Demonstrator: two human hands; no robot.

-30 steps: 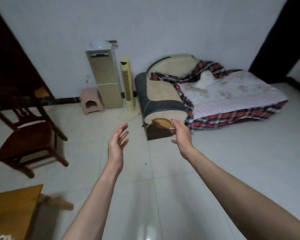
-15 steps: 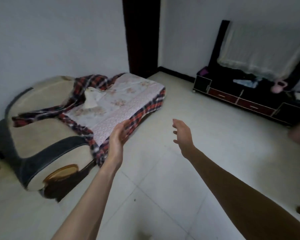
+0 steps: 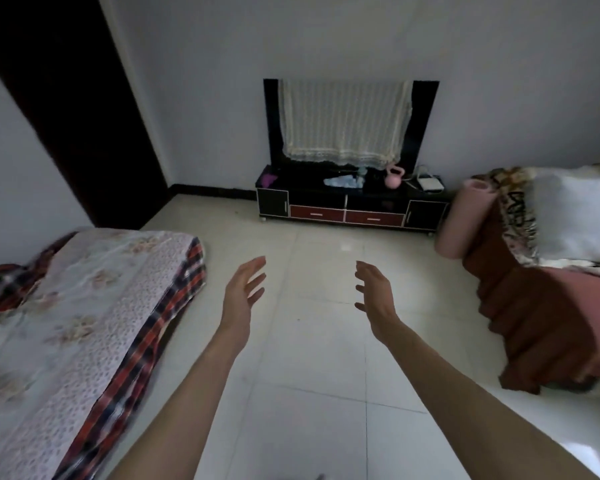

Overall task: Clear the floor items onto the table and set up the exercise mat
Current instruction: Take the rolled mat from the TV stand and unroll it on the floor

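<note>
Pink rolled mat (image 3: 459, 220) upright against a draped bed; hands (image 3: 245, 296) (image 3: 374, 292) empty, fingers loosely spread.

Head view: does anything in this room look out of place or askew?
A pink kettlebell sits on the black TV cabinet among loose clutter, odd for exercise gear. A rolled pink mat leans tilted against the bed on the right. Both hands, left and right, are empty.

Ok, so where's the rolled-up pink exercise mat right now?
The rolled pink mat stands at the right of the head view, leaning against the sofa, just right of the black TV cabinet.
</note>
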